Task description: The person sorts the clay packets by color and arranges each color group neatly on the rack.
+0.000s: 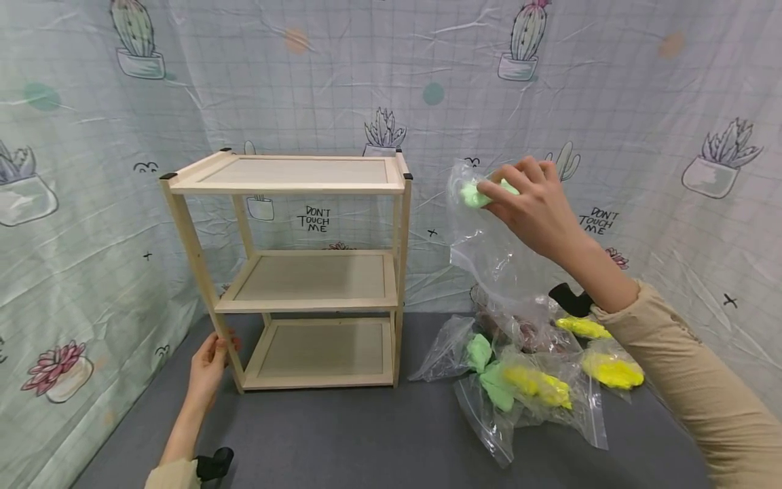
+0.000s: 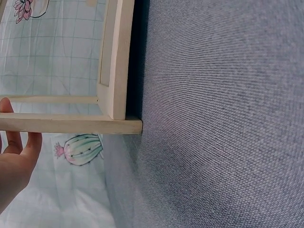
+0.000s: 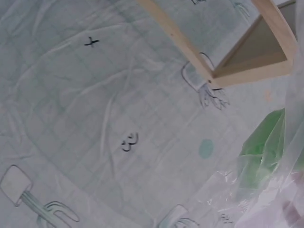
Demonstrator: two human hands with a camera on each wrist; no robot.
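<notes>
A pale wooden three-tier shelf (image 1: pixel 308 305) stands upright at centre left, its tiers bare. My left hand (image 1: pixel 206 367) grips its front left leg (image 1: pixel 231 353) low down. In the left wrist view, the fingers (image 2: pixel 32 145) wrap that leg (image 2: pixel 90 125), whose foot meets the grey cloth. Raised to the right of the shelf, near its top-tier height, my right hand (image 1: pixel 531 204) pinches a clear zip bag (image 1: pixel 501 265) around a light green soft lump (image 1: pixel 473 195). The bag's lower part hangs down. In the right wrist view, the green lump (image 3: pixel 263 149) shows through the plastic.
Below my right hand, a pile of clear bags holds green lumps (image 1: pixel 496 387), yellow lumps (image 1: pixel 537 386) and dark reddish pieces (image 1: pixel 528 336). Another yellow bag (image 1: pixel 613 371) lies near my right forearm. Grey cloth (image 1: pixel 342 441) covers the table; a cactus-print curtain (image 1: pixel 427 41) encloses the back and sides.
</notes>
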